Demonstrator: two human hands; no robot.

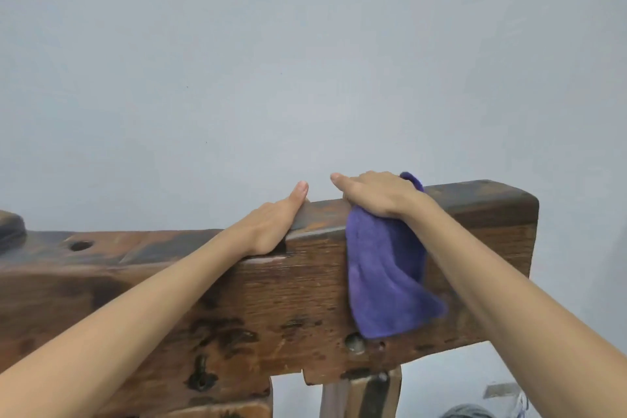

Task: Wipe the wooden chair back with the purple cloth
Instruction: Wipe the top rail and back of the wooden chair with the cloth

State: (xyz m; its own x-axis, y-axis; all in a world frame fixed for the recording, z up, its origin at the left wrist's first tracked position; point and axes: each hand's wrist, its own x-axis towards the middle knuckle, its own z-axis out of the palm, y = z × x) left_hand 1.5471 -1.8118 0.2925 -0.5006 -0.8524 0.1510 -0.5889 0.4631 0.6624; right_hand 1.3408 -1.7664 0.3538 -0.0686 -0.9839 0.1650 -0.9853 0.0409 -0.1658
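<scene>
The wooden chair back (pixel 288 295) is a thick, dark, weathered beam that runs across the lower half of the view. A purple cloth (pixel 383 275) is draped over its top edge and hangs down the near face. My right hand (pixel 376 193) lies flat on the cloth on top of the beam, fingers straight and pointing left. My left hand (pixel 274 220) rests flat on the top edge just left of the cloth, fingers straight, holding nothing.
A plain grey wall (pixel 305 61) stands close behind the chair. The beam's right end (pixel 529 214) stops short of the frame edge. Wooden uprights (pixel 369 394) run down below the beam. Some grey and white items (pixel 488 407) lie on the floor at the lower right.
</scene>
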